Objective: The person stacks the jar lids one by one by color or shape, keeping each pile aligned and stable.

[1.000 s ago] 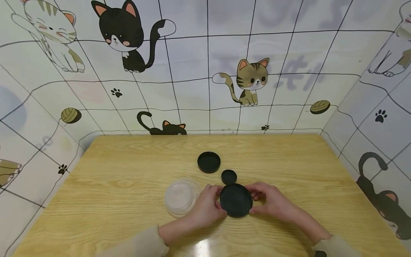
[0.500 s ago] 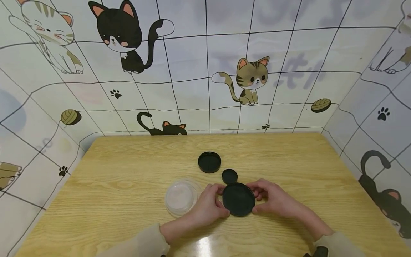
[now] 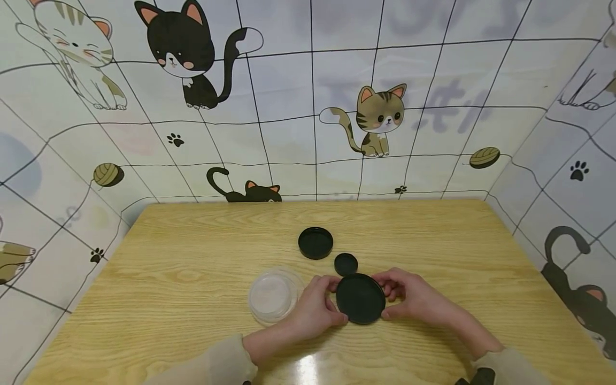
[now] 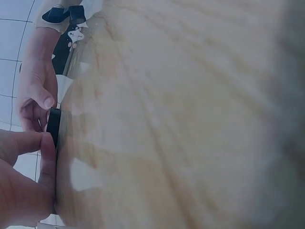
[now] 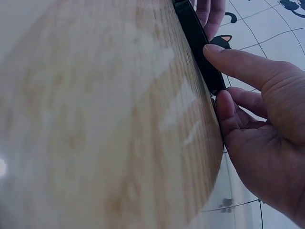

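Observation:
A large black, shallow round dish (image 3: 361, 299) with a low raised rim lies on the wooden table between both hands. From the left, my left hand (image 3: 315, 307) holds its rim, thumb at the near side and fingers farther back. My right hand (image 3: 416, 299) grips the opposite edge the same way. In the right wrist view the dish's dark side wall (image 5: 195, 45) stands low at the tabletop, with the thumb against it. A small black disc (image 3: 346, 264) sits just behind the large dish, and a medium black dish (image 3: 315, 243) farther back.
Clear round plastic pieces (image 3: 273, 297), overlapping each other, lie left of the left hand, partly hidden by it. The wooden table (image 3: 192, 251) meets a cat-patterned wall covering (image 3: 289, 139) at its back edge and sides.
Both hands have shifted slightly to the right together with the large black dish. The smaller black pieces and the clear pieces have stayed where they were.

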{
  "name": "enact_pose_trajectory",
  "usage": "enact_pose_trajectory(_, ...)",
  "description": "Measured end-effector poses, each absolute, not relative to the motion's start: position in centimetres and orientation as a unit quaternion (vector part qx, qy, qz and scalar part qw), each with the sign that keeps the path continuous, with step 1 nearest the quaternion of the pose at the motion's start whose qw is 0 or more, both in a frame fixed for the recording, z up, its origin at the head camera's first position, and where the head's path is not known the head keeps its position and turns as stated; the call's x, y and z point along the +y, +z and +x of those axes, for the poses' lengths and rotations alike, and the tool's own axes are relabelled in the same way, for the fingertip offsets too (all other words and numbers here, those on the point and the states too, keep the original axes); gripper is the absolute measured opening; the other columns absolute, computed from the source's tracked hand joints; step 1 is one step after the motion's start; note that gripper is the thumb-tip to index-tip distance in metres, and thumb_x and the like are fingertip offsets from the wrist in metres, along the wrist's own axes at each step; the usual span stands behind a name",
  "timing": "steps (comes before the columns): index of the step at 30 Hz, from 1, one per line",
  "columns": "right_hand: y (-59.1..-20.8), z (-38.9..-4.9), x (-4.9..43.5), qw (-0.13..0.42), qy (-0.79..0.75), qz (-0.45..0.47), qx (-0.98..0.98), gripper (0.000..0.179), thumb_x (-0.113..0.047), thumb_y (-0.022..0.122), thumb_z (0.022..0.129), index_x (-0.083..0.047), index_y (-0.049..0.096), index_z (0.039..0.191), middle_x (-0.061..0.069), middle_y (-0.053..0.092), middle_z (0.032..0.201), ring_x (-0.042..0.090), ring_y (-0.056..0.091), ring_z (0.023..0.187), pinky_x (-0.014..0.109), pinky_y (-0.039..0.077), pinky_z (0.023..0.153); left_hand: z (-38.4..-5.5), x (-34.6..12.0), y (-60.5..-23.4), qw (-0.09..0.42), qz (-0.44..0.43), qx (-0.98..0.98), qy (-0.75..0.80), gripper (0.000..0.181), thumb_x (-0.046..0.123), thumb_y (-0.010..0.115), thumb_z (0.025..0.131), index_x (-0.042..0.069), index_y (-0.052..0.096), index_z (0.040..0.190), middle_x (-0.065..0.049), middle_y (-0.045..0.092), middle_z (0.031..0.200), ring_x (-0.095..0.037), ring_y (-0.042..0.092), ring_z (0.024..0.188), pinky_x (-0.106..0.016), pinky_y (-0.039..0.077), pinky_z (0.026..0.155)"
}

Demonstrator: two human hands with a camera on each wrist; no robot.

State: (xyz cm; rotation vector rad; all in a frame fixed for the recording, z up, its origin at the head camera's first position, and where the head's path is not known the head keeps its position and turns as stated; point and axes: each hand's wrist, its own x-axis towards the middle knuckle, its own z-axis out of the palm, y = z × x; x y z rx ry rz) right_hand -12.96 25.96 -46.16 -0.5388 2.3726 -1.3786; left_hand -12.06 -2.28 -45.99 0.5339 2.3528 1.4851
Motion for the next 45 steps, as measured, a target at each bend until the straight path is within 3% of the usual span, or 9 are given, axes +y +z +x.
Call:
enact_pose_trajectory(9, -45.8, -13.1, 25.9, 0.164, -0.496, -0.194, 0.83, 0.073, -0.013, 0.092, 0.076, 0.002, 0.056, 0.139, 0.013, 0.059, 0.116, 0.021, 0.058, 0.093, 0.028, 0.053, 0.078, -12.1, -2.7, -45.6, 0.167, 0.184, 0.821, 0.514, 0.076, 0.002, 0.086, 0.074, -0.001, 0.048, 0.14, -0.004, 0.05, 0.116, -0.003, 0.065, 0.073, -0.029, 0.041, 0.1)
enact_pose_trajectory(12, -45.0, -13.6, 26.0, 0.151, -0.497, -0.211, 0.828, 0.073, -0.013, 0.09, 0.08, 0.005, 0.054, 0.14, 0.015, 0.058, 0.12, 0.02, 0.059, 0.092, 0.028, 0.054, 0.078, -12.4, -3.1, -44.9, 0.176, 0.182, 0.813, 0.525, 0.079, 0.003, 0.085, 0.077, -0.002, 0.044, 0.145, -0.008, 0.048, 0.121, -0.006, 0.065, 0.073, -0.025, 0.05, 0.084)
enact_pose_trajectory(16, -43.3, -15.1, 25.8, 0.129, -0.484, -0.223, 0.836, 0.07, -0.014, 0.087, 0.083, 0.006, 0.053, 0.141, 0.018, 0.056, 0.12, 0.024, 0.06, 0.092, 0.028, 0.053, 0.077, -13.5, -4.4, -43.0, 0.166, 0.199, 0.805, 0.534, 0.073, 0.004, 0.083, 0.082, -0.001, 0.046, 0.144, -0.016, 0.047, 0.126, -0.011, 0.064, 0.075, -0.024, 0.053, 0.066)
enact_pose_trajectory(21, -41.4, -18.5, 24.7, 0.106, -0.453, -0.228, 0.855, 0.066, -0.013, 0.086, 0.085, 0.003, 0.055, 0.142, 0.02, 0.057, 0.12, 0.028, 0.06, 0.094, 0.03, 0.052, 0.079, -15.7, -6.6, -39.9, 0.147, 0.249, 0.802, 0.522, 0.054, 0.009, 0.082, 0.087, 0.003, 0.056, 0.134, -0.016, 0.051, 0.129, -0.013, 0.063, 0.08, -0.027, 0.055, 0.075)
enact_pose_trajectory(26, -40.7, -22.3, 22.9, 0.105, -0.466, -0.223, 0.85, 0.062, -0.012, 0.083, 0.088, 0.001, 0.056, 0.142, 0.023, 0.058, 0.122, 0.029, 0.062, 0.101, 0.032, 0.054, 0.084, -18.5, -8.3, -38.0, 0.154, 0.298, 0.782, 0.525, 0.06, 0.005, 0.081, 0.088, 0.005, 0.053, 0.142, -0.014, 0.054, 0.129, -0.018, 0.065, 0.084, -0.032, 0.057, 0.08)
enact_pose_trajectory(33, -42.3, -25.9, 20.4, 0.146, -0.51, -0.209, 0.822, 0.065, -0.01, 0.079, 0.092, 0.004, 0.049, 0.148, 0.029, 0.053, 0.133, 0.033, 0.062, 0.111, 0.04, 0.056, 0.089, -24.4, -10.7, -41.0, 0.176, 0.264, 0.778, 0.543, 0.07, -0.005, 0.075, 0.089, 0.0, 0.044, 0.152, -0.027, 0.05, 0.133, -0.024, 0.066, 0.092, -0.034, 0.058, 0.077)
enact_pose_trajectory(45, -44.8, -27.9, 18.3, 0.195, -0.477, -0.232, 0.825, 0.07, -0.013, 0.081, 0.089, 0.002, 0.048, 0.149, 0.02, 0.055, 0.137, 0.034, 0.058, 0.117, 0.044, 0.052, 0.095, -27.0, -11.0, -44.6, 0.188, 0.206, 0.816, 0.506, 0.072, -0.002, 0.079, 0.087, 0.001, 0.046, 0.15, -0.019, 0.05, 0.138, -0.019, 0.061, 0.087, -0.034, 0.058, 0.069)
